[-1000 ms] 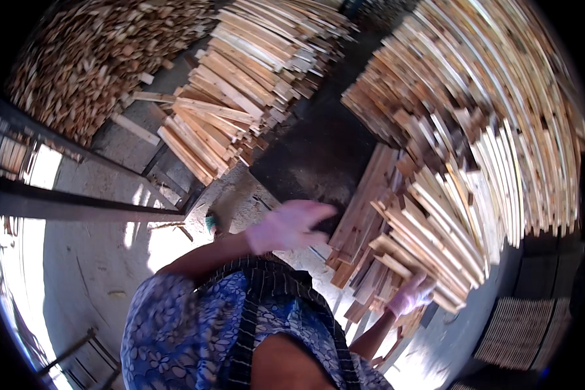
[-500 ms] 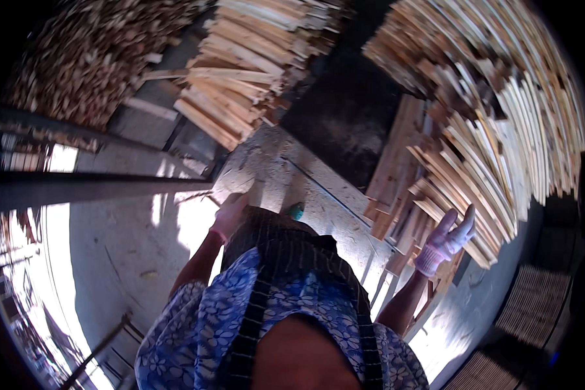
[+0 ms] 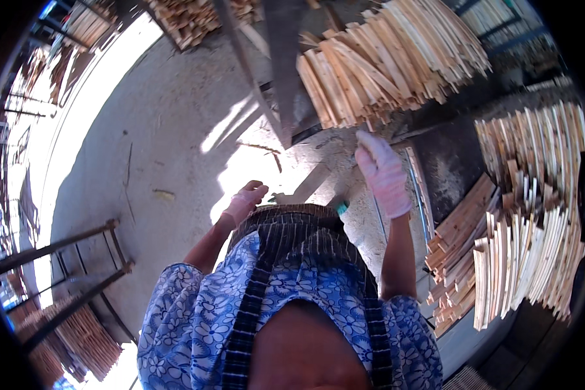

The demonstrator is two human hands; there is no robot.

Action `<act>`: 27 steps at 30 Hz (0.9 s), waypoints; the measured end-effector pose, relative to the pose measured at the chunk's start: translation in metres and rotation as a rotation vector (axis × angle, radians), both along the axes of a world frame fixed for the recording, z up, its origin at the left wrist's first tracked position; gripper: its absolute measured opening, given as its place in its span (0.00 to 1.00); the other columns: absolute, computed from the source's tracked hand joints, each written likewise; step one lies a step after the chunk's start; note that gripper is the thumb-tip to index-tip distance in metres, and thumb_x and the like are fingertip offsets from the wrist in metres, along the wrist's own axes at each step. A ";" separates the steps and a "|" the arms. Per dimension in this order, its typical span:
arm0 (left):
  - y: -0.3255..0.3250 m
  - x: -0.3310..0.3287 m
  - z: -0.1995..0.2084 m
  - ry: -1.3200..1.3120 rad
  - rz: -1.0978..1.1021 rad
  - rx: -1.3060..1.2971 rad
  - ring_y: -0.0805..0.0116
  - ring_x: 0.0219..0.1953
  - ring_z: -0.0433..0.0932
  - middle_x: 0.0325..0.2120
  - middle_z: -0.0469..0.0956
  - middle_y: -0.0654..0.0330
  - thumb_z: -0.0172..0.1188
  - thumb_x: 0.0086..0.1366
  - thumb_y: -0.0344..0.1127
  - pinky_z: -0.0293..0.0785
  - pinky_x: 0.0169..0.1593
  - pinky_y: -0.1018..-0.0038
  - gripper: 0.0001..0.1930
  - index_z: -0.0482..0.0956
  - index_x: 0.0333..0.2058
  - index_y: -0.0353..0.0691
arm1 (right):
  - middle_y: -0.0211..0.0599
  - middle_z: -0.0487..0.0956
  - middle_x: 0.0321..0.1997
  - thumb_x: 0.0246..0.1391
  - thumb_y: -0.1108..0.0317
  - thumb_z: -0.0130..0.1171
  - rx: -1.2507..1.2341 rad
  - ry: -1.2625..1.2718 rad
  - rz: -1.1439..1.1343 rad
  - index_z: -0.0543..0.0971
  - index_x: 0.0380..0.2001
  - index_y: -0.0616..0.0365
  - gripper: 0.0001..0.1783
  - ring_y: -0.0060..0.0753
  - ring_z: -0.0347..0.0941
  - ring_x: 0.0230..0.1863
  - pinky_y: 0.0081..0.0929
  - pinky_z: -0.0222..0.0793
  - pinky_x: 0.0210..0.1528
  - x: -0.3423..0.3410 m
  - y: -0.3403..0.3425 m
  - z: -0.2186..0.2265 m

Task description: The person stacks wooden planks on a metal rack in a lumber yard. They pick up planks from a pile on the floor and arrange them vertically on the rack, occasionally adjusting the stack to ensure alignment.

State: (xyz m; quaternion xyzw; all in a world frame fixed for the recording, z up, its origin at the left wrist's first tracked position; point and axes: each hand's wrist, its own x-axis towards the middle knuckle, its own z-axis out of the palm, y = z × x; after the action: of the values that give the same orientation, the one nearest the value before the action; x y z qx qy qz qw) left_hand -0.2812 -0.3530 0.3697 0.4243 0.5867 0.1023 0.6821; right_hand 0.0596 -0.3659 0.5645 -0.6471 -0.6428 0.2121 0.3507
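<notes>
My left hand, in a pale pinkish glove, hangs beside the dark striped apron at my waist. Its fingers are loosely bent, with nothing visible in them. Raised farther forward, my right hand wears a white-pink knit glove. Its fingers point forward, slightly bent and empty. In the picture it lies just below the near end of a stack of light wooden slats, apparently without touching it. On the right, more slats stand in a dense bundle beside reddish-brown boards.
A dark metal post rises ahead of me. A black flat panel lies between the wood stacks. To the left stands a metal frame rack near bundled slats. Concrete floor carries bright sunlit patches and small wood scraps.
My view has turned left, so the stacks have shifted rightward in the picture. My right hand has swung forward and inward, its spread fingers drawing closer together. My left hand stays near my waist.
</notes>
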 end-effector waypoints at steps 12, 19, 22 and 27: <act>0.014 -0.141 -0.012 -0.328 0.653 -0.107 0.73 0.35 0.77 0.36 0.78 0.63 0.57 0.70 0.48 0.75 0.38 0.73 0.23 0.73 0.57 0.41 | 0.39 0.74 0.59 0.58 0.28 0.52 0.235 1.093 0.132 0.69 0.64 0.50 0.43 0.40 0.69 0.63 0.46 0.62 0.67 -0.116 0.196 -0.042; 0.203 -0.146 0.024 -0.352 0.335 0.102 0.72 0.41 0.79 0.41 0.79 0.62 0.59 0.70 0.46 0.75 0.41 0.73 0.24 0.72 0.58 0.39 | 0.44 0.79 0.54 0.57 0.31 0.57 0.329 1.167 -0.165 0.73 0.57 0.58 0.42 0.44 0.76 0.54 0.44 0.70 0.62 -0.126 0.175 -0.051; 0.320 -0.147 0.019 -0.525 0.226 0.298 0.68 0.48 0.80 0.48 0.77 0.59 0.57 0.72 0.41 0.81 0.48 0.69 0.23 0.70 0.61 0.37 | 0.44 0.80 0.51 0.57 0.32 0.58 0.449 1.138 -0.202 0.74 0.57 0.59 0.41 0.44 0.76 0.54 0.47 0.70 0.64 -0.153 0.174 -0.040; 0.495 -0.113 0.070 -0.655 0.498 0.451 0.71 0.43 0.75 0.46 0.76 0.65 0.61 0.68 0.48 0.75 0.44 0.69 0.23 0.72 0.57 0.48 | 0.39 0.80 0.50 0.58 0.37 0.60 0.552 1.179 -0.369 0.75 0.55 0.60 0.37 0.42 0.77 0.54 0.43 0.70 0.64 -0.154 0.173 -0.065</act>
State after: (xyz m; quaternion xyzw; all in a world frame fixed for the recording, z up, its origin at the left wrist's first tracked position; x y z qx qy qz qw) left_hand -0.3938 0.1418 0.4397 0.3534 0.3878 0.5164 0.6768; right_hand -0.0948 -0.1931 0.4998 -0.4091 -0.2537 0.2944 0.8256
